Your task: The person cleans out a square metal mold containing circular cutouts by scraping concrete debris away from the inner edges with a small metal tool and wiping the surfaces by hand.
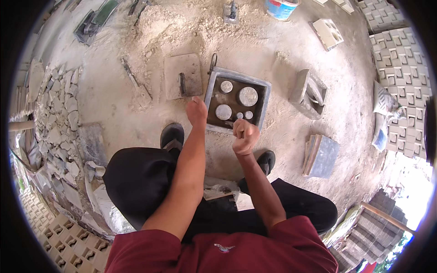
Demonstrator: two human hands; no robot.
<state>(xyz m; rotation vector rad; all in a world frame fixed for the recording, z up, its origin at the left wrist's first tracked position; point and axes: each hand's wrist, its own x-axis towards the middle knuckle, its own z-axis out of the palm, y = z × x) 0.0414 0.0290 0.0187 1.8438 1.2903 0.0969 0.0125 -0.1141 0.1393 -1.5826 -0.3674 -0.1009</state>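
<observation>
A square grey metal mould (pixel 265 98) lies on the ground in front of me. Several round, dusty discs of different sizes stand up inside it, the largest a pale disc (pixel 248 96) at the right, with dark material around them. My left hand (pixel 196 111) is closed beside the mould's left wall; whatever it grips is hidden. Over the near wall, my right hand (pixel 246 135) is curled into a fist close to the two smallest discs. A small dark tip shows beside its fingers, too little to name. At the mould's far left corner a metal loop handle (pixel 213 62) sticks up.
Left of the mould lies a dusty square plate (pixel 193 68) with a handle, then a trowel-like tool (pixel 136 84). A hollow block mould (pixel 308 93) and stacked boards (pixel 322 155) sit to the right. Farther off are a sand heap (pixel 168 25), a bucket (pixel 281 9) and broken stone (pixel 57 118).
</observation>
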